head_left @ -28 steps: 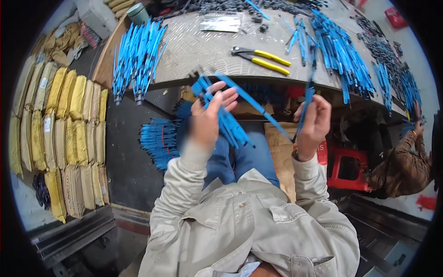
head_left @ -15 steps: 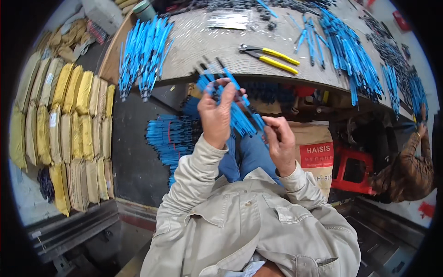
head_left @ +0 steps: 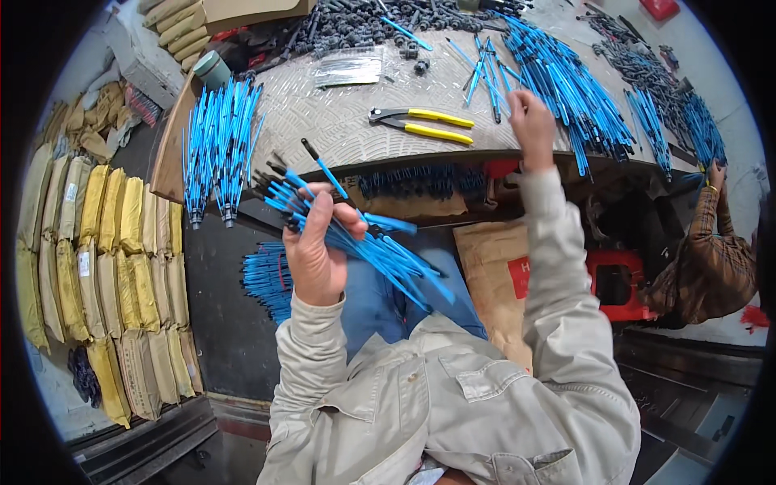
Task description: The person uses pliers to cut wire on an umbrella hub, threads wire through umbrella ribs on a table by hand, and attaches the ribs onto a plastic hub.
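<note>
My left hand (head_left: 317, 255) is closed round a bundle of thin blue sticks with black ends (head_left: 388, 260), held slantwise above my lap. One stick (head_left: 325, 170) stands out from the bundle at a different angle. Stretched out over the table, my right hand (head_left: 533, 128) has its fingers curled together beside a few loose blue sticks (head_left: 488, 81); what they hold, if anything, is hidden. To the right of these lies a big heap of similar sticks (head_left: 566, 85). Yellow-handled pliers (head_left: 424, 121) lie on the table between my hands.
Blue sticks (head_left: 214, 149) overhang the left of the table (head_left: 299, 121). Black parts (head_left: 347, 28) are heaped at the back, near a clear packet (head_left: 349, 68). More bundles (head_left: 267, 279) lie below. A red stool (head_left: 616, 283) and a co-worker (head_left: 703, 267) are at the right.
My right hand has left the bundle and moved up and right over the table. My left hand has shifted left and down with the bundle. The view has shifted as well.
</note>
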Demonstrator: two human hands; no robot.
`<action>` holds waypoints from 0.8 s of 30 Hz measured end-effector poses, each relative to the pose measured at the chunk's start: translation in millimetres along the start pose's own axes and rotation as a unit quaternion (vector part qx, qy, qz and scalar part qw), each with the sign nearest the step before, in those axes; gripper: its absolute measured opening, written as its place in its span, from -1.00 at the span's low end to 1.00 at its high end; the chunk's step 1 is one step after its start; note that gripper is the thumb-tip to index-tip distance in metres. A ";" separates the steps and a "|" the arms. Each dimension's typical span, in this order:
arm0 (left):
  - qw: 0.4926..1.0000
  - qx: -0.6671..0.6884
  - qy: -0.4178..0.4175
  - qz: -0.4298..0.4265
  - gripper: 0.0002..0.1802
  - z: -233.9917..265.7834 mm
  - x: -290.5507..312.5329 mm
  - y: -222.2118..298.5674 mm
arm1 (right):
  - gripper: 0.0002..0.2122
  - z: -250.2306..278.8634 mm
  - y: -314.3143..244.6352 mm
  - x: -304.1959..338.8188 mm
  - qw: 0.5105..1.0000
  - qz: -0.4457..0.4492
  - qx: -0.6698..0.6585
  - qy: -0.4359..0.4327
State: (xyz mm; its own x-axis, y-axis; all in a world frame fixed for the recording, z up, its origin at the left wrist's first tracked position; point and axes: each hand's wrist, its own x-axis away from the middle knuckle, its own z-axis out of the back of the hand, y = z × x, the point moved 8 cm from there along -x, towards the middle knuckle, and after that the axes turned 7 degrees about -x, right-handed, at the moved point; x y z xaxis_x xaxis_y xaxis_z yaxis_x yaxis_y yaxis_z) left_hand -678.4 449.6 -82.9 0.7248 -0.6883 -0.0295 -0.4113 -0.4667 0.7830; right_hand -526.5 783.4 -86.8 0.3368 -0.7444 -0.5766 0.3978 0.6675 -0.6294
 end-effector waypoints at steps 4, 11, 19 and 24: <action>0.999 -0.003 -0.014 0.039 -0.80 -9.5 19.9 6.4 | -0.73 -25.2 33.8 -51.8 0.972 0.003 0.228 -0.053; 0.991 -0.020 -0.086 0.098 -0.74 -3.0 21.4 -27.0 | -0.71 -17.5 24.5 -25.5 0.970 0.008 0.240 -0.039; 0.987 -0.090 0.009 0.135 -0.67 19.7 2.3 -48.0 | -0.82 -29.7 -53.4 47.7 0.978 -0.004 -0.179 -0.112; 0.992 -0.062 0.094 0.059 -0.67 36.3 -17.6 -30.4 | -0.88 -8.3 -135.2 117.9 0.964 0.133 -0.188 -0.136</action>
State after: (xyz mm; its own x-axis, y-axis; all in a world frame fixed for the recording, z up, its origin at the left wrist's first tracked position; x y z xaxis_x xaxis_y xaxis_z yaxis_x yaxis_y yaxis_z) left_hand -698.7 455.8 -128.8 0.7707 -0.6128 0.1745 -0.4373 -0.3094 0.8444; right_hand -547.7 605.6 -74.1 0.6158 -0.4883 -0.6184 -0.0540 0.7568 -0.6514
